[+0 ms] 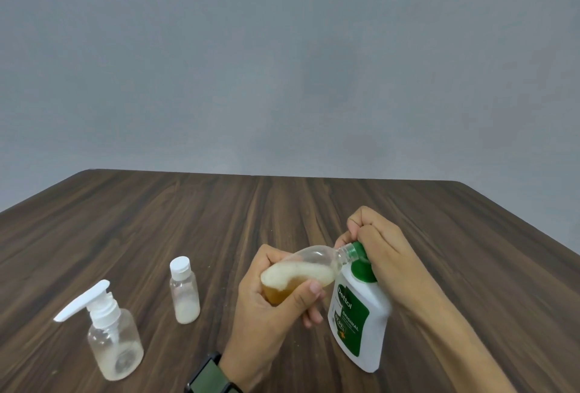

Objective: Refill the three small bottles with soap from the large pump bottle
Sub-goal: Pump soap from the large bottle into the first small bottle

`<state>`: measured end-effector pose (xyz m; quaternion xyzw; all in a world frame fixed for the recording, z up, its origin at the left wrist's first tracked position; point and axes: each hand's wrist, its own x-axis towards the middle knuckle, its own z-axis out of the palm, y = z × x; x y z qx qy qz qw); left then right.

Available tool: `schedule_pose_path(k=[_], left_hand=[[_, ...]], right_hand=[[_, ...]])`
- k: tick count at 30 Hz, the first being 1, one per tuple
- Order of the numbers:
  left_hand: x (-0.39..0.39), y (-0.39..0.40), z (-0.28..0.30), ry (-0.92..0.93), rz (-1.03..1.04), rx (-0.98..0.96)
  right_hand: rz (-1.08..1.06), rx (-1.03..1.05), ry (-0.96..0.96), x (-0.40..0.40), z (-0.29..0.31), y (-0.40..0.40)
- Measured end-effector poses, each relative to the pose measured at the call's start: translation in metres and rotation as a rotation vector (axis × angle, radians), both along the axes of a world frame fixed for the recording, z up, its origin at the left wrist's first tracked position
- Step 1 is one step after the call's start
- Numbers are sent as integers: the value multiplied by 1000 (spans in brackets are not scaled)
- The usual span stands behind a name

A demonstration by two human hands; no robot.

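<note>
On the wooden table (188, 214), the small pump bottle (114, 347) and capped bottle (184, 294) wait upright. The left hand (270, 305) grips a tilted open bottle (309, 270), its mouth at the nozzle of the large Dettol bottle (361, 317). The right hand (376, 245) curls over the pump head; it should press slowly, keeping the mouths aligned.

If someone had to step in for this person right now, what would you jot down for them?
Left hand grips a small uncapped bottle, tilted, its mouth at the pump nozzle; it holds amber soap and foam.
Right hand is curled over the green pump head of the big Dettol bottle, which stands on the table.
Capped bottle and small pump bottle stand to the left, each with a little whitish content at the bottom.
Done: this fill is under way.
Left: finish it, cap it, then check whether the other two need soap.
</note>
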<state>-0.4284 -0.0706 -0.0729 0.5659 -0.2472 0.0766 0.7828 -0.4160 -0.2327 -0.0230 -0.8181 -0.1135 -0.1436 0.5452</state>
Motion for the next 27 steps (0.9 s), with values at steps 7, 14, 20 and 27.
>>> schedule_pose_path(k=[7, 14, 20, 27], left_hand=[[-1, 1, 4, -11, -2, -14], [1, 2, 2, -12, -3, 28], [1, 2, 4, -12, -8, 10], [1, 3, 1, -2, -8, 25]], right_hand=[[30, -29, -19, 2, 12, -3], [9, 23, 3, 0, 1, 1], [17, -21, -6, 4, 13, -1], [16, 57, 24, 1, 0, 1]])
